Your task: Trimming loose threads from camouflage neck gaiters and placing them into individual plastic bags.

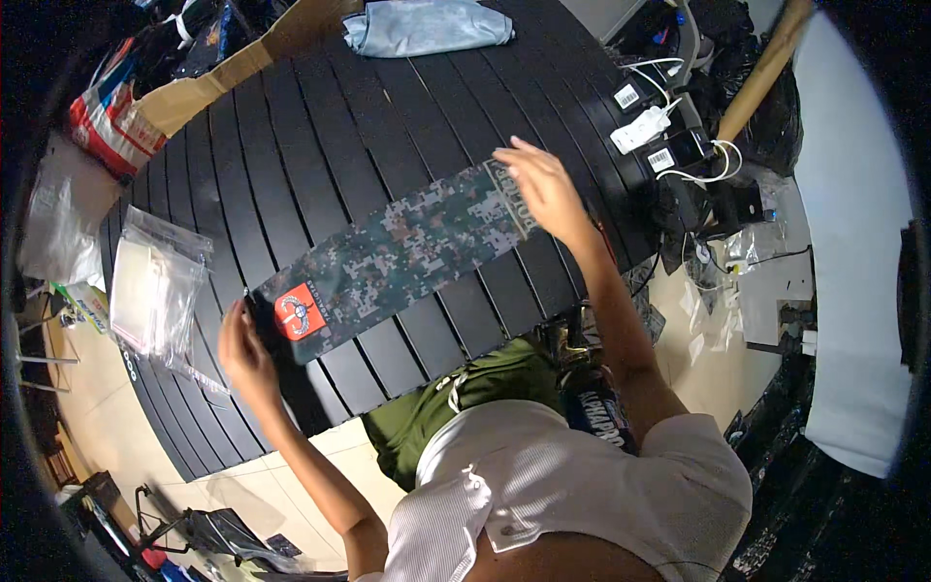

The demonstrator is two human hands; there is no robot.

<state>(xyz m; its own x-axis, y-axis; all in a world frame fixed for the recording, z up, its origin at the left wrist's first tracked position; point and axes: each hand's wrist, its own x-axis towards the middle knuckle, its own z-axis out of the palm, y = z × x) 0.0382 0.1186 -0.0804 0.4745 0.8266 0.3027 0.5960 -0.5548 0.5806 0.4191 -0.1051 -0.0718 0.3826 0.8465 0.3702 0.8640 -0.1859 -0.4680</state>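
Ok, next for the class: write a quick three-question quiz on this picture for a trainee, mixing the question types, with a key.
1. True or false: the right hand is nearest the orange-red square patch on the camouflage strip.
2. What lies near the far edge of the black slatted table? (a) a red mug (b) a folded light-blue cloth (c) a white keyboard
3. Fill in: the clear plastic bags lie toward the person's ____ side of the table.

Key
1. False; the left hand is nearest.
2. (b)
3. left

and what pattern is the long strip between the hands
The long strip has dark pixelated camouflage; head view shows it.
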